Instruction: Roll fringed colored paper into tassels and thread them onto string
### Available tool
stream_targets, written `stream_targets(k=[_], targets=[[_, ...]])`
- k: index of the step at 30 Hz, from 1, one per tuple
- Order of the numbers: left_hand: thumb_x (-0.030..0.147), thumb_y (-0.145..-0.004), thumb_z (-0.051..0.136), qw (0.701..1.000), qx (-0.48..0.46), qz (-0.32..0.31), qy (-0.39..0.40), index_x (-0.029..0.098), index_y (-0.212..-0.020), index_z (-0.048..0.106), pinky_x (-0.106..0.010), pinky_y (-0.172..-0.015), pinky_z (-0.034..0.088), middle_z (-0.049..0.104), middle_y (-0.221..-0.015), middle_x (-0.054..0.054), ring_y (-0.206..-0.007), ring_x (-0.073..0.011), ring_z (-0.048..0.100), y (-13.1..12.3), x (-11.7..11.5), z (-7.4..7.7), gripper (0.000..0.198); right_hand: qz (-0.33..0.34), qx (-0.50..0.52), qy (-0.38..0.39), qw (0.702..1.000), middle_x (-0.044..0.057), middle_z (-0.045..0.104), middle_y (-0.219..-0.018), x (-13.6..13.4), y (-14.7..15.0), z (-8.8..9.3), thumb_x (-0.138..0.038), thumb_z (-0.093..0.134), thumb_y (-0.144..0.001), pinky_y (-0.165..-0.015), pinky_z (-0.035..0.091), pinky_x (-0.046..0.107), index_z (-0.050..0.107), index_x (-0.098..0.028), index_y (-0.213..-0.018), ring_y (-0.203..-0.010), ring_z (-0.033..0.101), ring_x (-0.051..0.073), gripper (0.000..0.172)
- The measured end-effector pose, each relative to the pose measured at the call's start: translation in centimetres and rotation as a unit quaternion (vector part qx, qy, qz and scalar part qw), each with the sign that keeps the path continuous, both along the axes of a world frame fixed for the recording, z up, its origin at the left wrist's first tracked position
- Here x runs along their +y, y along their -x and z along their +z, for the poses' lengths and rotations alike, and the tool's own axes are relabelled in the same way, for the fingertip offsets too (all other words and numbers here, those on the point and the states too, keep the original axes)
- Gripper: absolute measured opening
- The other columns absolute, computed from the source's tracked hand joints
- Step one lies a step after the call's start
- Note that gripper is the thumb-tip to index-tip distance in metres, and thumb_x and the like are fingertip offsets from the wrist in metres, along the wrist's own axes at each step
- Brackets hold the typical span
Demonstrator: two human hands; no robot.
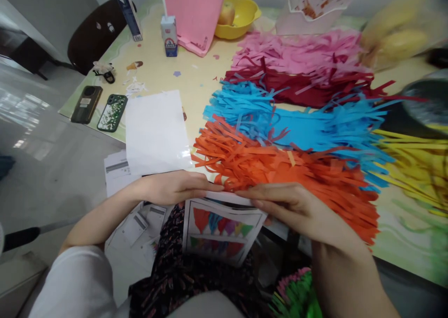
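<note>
At the table's near edge, a white printed sheet (217,229) with pictures of coloured pennants hangs down over my lap. A fold or flap runs along its upper edge. My left hand (178,187) grips the left end of that edge, its fingers close together and pointing right. The right end is held by my right hand (287,203), fingers pressed on the fold from above. Just beyond both hands lies a bundle of orange fringed paper (280,168). Left of it rests a blank white sheet (157,126). The undersides of both hands are hidden.
Fringed paper in blue (297,122), dark red (297,87), pink (290,52) and yellow (416,168) covers the right side. Two phones (112,112) lie at the left edge. Behind are a drink carton (170,35), a pink board (192,14) and a yellow bowl (241,21).
</note>
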State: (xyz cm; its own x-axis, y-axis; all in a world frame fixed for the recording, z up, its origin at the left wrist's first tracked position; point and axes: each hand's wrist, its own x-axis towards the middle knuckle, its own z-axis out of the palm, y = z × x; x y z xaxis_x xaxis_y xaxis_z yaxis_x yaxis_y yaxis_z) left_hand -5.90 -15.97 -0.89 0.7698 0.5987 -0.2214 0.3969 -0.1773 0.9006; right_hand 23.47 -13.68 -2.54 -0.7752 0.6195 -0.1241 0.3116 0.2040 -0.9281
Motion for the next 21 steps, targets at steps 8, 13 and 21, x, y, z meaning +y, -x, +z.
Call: stream_targets(k=[8,13,21], targets=[[0.036,-0.104,0.037,1.0,-0.023,0.001,-0.021,0.026,-0.144,0.052,-0.026,-0.1,0.044,0.063,-0.127,-0.011,-0.114,-0.0186,0.06,0.1,-1.2,-0.3,0.044,-0.002,0.037,-0.037,0.999,0.008,0.078,-0.106,-0.9,-0.5,-0.7,-0.041,0.05,-0.099,-0.08,0.06,0.027,0.075,-0.027,-0.117,-0.099,0.073,0.021,0.034],[0.032,-0.104,0.038,0.999,-0.029,-0.013,0.013,0.025,-0.142,0.054,-0.025,-0.099,0.044,0.063,-0.123,-0.011,-0.113,-0.0175,0.06,0.0,-0.4,-0.5,0.042,0.006,0.038,-0.015,0.999,0.007,0.078,-0.104,-0.5,-0.4,-0.4,-0.038,0.052,-0.099,-0.077,0.06,0.026,0.075,-0.028,-0.117,-0.096,0.074,0.021,0.031],[0.032,-0.104,0.037,1.0,-0.016,-0.015,0.021,0.025,-0.142,0.054,-0.024,-0.099,0.043,0.063,-0.121,-0.01,-0.112,-0.0168,0.059,0.1,-0.4,-0.4,0.042,0.002,0.022,-0.02,1.0,0.009,0.078,-0.103,-0.5,-0.1,-0.3,-0.042,0.05,-0.099,-0.077,0.06,0.026,0.076,-0.025,-0.115,-0.096,0.074,0.021,0.035]])
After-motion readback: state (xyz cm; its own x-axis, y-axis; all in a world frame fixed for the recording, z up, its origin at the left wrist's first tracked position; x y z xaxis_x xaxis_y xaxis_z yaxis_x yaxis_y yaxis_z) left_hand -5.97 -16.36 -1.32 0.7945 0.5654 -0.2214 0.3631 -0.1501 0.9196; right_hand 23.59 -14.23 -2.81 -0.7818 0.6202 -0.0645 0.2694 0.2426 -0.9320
